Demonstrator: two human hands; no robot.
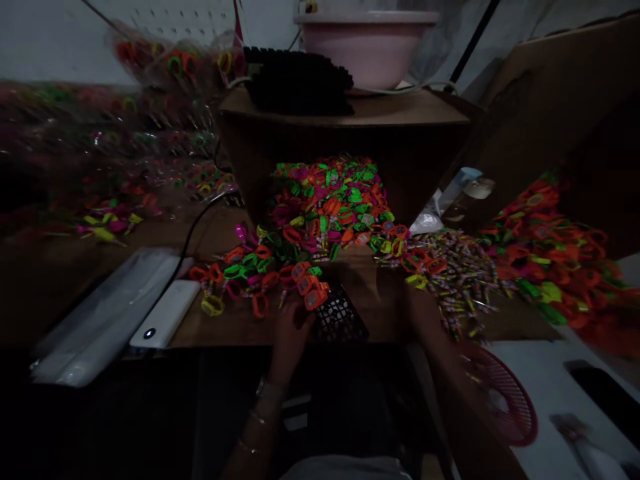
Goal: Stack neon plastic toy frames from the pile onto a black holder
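My left hand point(293, 325) is at the table's front edge with its fingers curled. It is right by a row of orange toy watches point(309, 287), at the upper left of a black tray with a grid pattern point(343, 317). What the fingers hold is hidden in the dim light. My right hand point(421, 310) reaches in from the right, close to a yellow toy watch point(416, 281) and a heap of small, wrapped, striped sticks point(463, 267). Its fingers are dark and blurred. More coloured toy watches point(250, 265) lie loose beyond the tray.
An open cardboard box point(425, 110) spills a bright watch pile point(345, 193) and carries a pink basin point(367, 47). Left are a white power bank point(167, 313) with a cable and plastic bags point(105, 320). Right are an orange heap point(555, 247) and a red basket point(505, 400).
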